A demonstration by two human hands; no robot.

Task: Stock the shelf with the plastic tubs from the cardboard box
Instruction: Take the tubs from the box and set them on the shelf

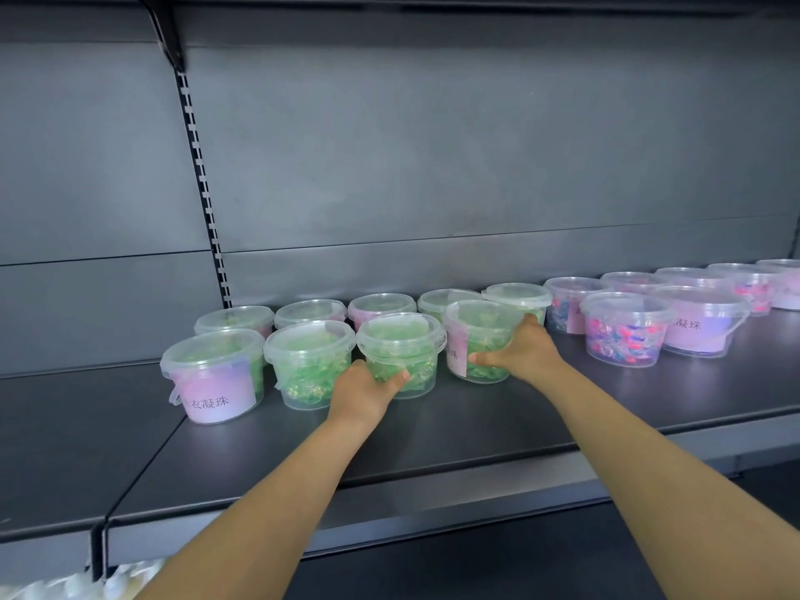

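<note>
Placing step, front row of the green group. Left hand (pixel 368 389) wrapped on the near side of a green tub (pixel 400 355), thumb at 3 o'clock on the wall, other fingers hidden around 9; tub resting on the shelf (pixel 303 443), lid on. Right hand (pixel 519 348) clasping a second green tub (pixel 480 342) from 3 o'clock, thumb low across the front, other fingers curled behind toward 12; tub also down on the shelf, label turned to about 9 o'clock rather than forward.

At 9 o'clock of the left-hand tub, two more front tubs (pixel 309 363), the far one showing its pink label (pixel 216 394) outward. Behind, at 12 o'clock, a back row of green tubs (pixel 311 311) close to the rear panel. At 3 o'clock, apart from the green group, pink-and-blue tubs (pixel 623 329) in their own rows. Cardboard box not in view; something pale at the bottom-left corner, too blurred to name.

Judging by this, both tubs set down and being squared into line. Next move probably calls for nudging each tight against its 9 o'clock neighbour, twisting the right-hand tub so the label faces 6 o'clock, then letting go gently so neither light tub tips or shoves the back row, and going back to the box for more.
</note>
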